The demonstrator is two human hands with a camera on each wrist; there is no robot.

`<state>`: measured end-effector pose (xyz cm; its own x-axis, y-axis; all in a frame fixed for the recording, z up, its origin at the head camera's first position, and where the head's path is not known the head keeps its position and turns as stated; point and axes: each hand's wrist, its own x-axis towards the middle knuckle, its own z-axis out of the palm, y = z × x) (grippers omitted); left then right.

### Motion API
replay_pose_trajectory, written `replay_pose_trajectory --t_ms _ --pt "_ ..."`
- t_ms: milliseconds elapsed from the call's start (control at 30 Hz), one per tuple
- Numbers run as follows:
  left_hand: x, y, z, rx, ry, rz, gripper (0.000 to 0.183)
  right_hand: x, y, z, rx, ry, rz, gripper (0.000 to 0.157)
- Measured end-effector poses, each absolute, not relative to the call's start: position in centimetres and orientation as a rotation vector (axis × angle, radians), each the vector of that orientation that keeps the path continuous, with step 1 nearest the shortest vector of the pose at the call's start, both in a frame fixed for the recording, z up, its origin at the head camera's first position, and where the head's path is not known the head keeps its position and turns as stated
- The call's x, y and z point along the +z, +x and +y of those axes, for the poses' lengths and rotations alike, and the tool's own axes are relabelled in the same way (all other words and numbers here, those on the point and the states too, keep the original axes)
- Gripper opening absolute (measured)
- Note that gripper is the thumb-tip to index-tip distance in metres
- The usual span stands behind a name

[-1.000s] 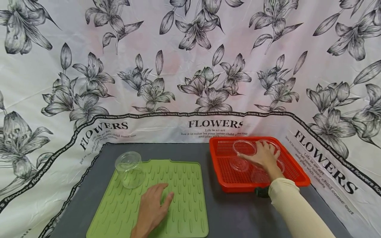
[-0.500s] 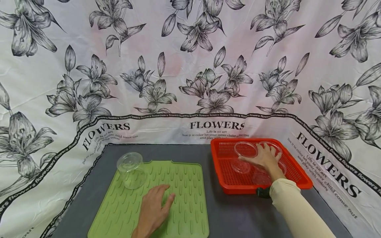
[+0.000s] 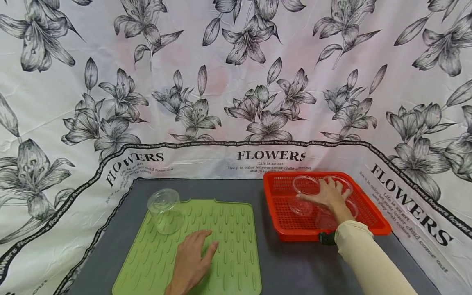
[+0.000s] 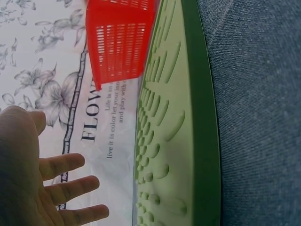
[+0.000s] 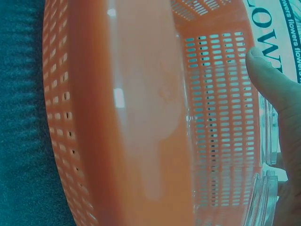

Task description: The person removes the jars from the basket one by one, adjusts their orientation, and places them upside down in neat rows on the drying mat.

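Note:
My right hand (image 3: 332, 196) is over the red perforated basket (image 3: 383, 227), fingers spread at the rims of clear plastic jars. One jar's rim (image 3: 306, 177) shows just left of the thumb; another jar's rim (image 3: 344, 179) lies behind the fingers, partly hidden. In the right wrist view the thumb (image 5: 265, 70) is straight, with clear jar rims (image 5: 265, 197) beside the hand. My left hand (image 3: 191, 260), fingers loosely spread and holding nothing, hovers over the green drying mat (image 3: 236, 246). A clear jar (image 3: 166, 211) stands at the mat's back left.
The basket stands to the right of the mat on the grey tabletop (image 3: 287, 270). A floral curtain (image 3: 236, 102) closes off the back and both sides. A dark object (image 3: 327, 238) shows beneath my right wrist, near the basket's front edge.
The whole head view has shifted slightly, so the mat, basket and jars appear a little farther right. Both hands keep nearly the same pose and place relative to them.

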<state>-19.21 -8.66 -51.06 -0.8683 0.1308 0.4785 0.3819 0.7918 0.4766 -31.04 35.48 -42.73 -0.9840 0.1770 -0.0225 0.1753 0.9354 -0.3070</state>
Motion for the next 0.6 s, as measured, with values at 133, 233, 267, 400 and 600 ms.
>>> replay_pose_trajectory --t_ms 133,233,267,400,600 --pt "-51.23 -19.22 -8.72 -0.811 -0.385 -2.551 0.035 -42.75 -31.08 35.43 0.482 -0.295 -3.085 0.136" --pt "-51.33 -19.22 -8.78 -0.817 -0.386 -2.538 0.034 -42.71 -31.06 35.32 0.485 -0.302 -3.076 0.135" --pt "-51.34 -19.21 -8.81 -0.820 -0.387 -2.533 0.034 -42.69 -31.04 35.28 0.488 -0.304 -3.073 0.134" --pt "-51.37 -19.12 -8.93 -0.818 -0.388 -2.525 0.034 -42.61 -30.98 35.09 0.487 -0.305 -3.067 0.133" --pt "-51.33 -19.06 -8.92 -0.816 -0.382 -2.550 0.035 -42.50 -30.86 34.99 0.495 -0.305 -3.050 0.129"
